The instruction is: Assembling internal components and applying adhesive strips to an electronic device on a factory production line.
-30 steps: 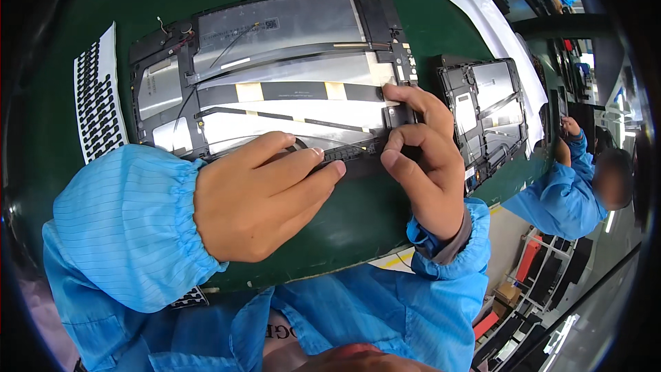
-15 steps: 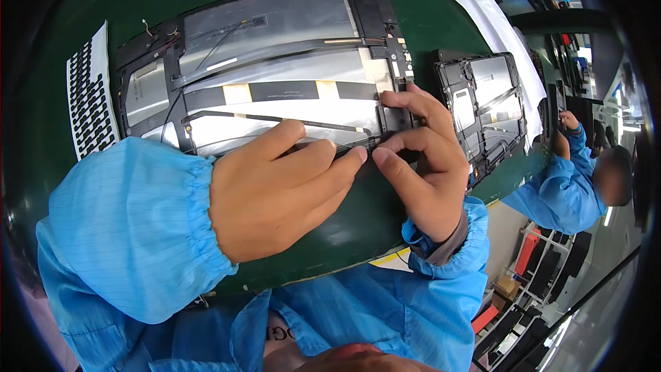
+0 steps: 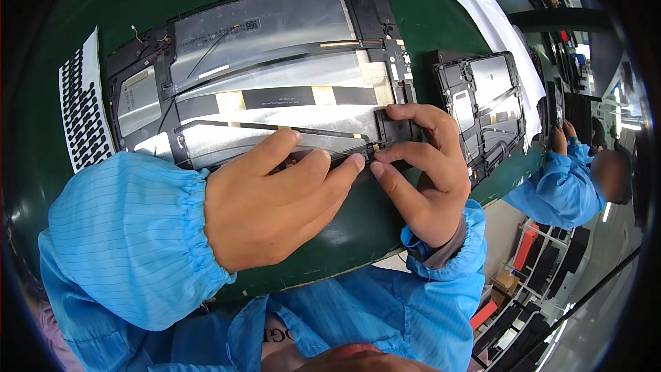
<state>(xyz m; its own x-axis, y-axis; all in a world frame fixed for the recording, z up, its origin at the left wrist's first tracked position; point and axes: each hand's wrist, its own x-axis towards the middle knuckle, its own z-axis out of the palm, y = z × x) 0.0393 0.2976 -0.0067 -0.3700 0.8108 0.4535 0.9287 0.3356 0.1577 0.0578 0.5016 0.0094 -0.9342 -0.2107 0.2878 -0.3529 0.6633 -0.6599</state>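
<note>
An opened tablet chassis (image 3: 282,72), with silver panels, black tape and thin cables, lies in front of me. My left hand (image 3: 272,200) rests along its near edge, fingers bent but apart; the thumb is mostly hidden. One fingertip touches the near edge close to the right corner. Just beside it, the thumb and forefinger of my right hand (image 3: 427,179) come together at that edge. Whatever they pinch is too small to make out. Another right finger lies bent over a black block (image 3: 394,128) at the corner.
A smaller opened device (image 3: 485,114) sits to the right on the green table (image 3: 337,241), beside white sheets (image 3: 482,10). At left lies a white sheet of black stickers (image 3: 84,107). A co-worker in blue (image 3: 561,182) is at the right, near a rack (image 3: 540,262).
The tablet chassis has shifted slightly left and turned a little. My right forefinger and thumb have moved slightly, still close to the left fingertip at the near edge.
</note>
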